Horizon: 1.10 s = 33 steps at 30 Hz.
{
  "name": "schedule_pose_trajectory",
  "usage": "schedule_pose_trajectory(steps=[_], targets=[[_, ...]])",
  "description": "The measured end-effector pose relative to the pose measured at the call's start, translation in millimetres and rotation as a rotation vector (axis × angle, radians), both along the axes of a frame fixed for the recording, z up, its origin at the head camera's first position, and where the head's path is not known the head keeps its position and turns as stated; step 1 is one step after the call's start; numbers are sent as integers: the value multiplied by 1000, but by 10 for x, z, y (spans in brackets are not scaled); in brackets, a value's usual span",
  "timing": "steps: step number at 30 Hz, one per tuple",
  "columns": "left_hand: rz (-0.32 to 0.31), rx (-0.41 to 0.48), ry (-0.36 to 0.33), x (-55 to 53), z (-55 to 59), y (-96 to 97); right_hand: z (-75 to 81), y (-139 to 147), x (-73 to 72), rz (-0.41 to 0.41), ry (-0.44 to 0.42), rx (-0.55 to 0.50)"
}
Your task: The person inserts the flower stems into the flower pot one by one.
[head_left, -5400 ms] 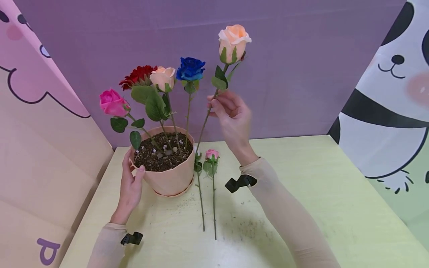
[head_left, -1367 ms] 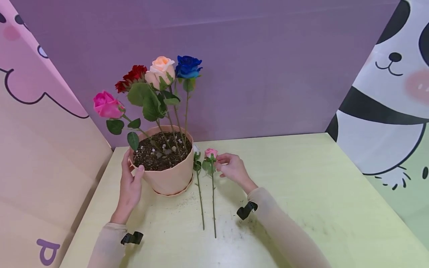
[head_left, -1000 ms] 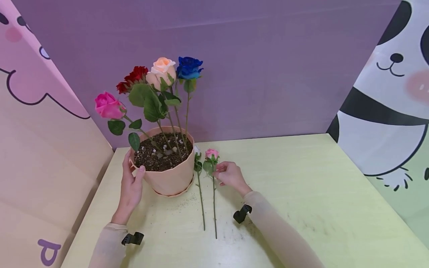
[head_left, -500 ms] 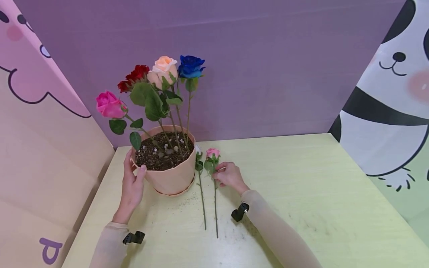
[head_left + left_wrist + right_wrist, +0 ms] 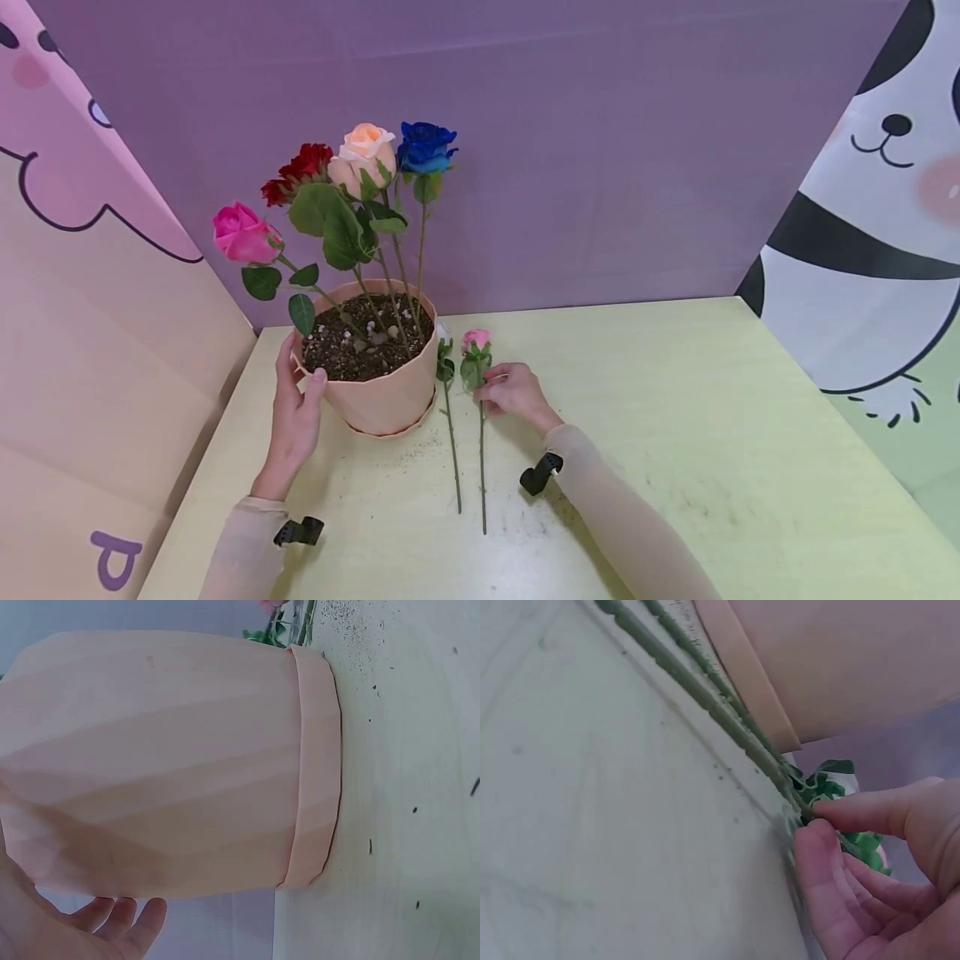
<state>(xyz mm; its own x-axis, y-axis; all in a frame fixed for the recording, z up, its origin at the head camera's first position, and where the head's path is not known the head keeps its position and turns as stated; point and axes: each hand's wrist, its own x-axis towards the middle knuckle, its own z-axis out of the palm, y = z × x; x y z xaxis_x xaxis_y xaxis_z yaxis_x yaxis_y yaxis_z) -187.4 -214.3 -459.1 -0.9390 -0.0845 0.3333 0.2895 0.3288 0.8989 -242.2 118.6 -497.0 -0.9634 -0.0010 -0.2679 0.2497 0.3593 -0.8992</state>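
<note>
Reaching forward over the pale green table (image 5: 675, 433), both my forearms in beige sleeves run from the near edge toward the far wall. Nearest me, two loose flower stems lie side by side on the tabletop, their cut ends pointing at me and their heads pointing away. My right hand (image 5: 516, 390) rests low on the table at the far part of the right-hand stem, the small pink rose (image 5: 476, 340); in the right wrist view my thumb and forefinger (image 5: 870, 811) pinch its stem just below the leaves, the other fingers curled loosely beneath, a grip that suits lifting so thin a thing. Its neighbour, a pale bud (image 5: 442, 335), lies untouched just left of it, close against the pot. Left of these, my left hand (image 5: 296, 408) cups the left side of the peach flower pot (image 5: 378, 396), thumb hooked over its rim and fingers wrapped behind, seemingly to steady it. Soil (image 5: 363, 337) fills the pot, and flowers already stand planted in it: a magenta rose (image 5: 242, 233) leaning left, a red bloom (image 5: 300, 167), a peach rose (image 5: 365, 150) and a blue rose (image 5: 424, 147). Farthest off stands a purple backdrop (image 5: 600, 150).
</note>
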Motion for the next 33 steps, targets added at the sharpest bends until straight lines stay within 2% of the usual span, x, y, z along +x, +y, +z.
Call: schedule_pose_trajectory(steps=[8,21,33], targets=[[-8,2,8,0,10,0,130,101,4,35,23,-122],[4,-3,0,2,3,-2,553,153,128,127,72,-221],[2,-8,-9,18,9,17,878,172,206,92,229,-283]])
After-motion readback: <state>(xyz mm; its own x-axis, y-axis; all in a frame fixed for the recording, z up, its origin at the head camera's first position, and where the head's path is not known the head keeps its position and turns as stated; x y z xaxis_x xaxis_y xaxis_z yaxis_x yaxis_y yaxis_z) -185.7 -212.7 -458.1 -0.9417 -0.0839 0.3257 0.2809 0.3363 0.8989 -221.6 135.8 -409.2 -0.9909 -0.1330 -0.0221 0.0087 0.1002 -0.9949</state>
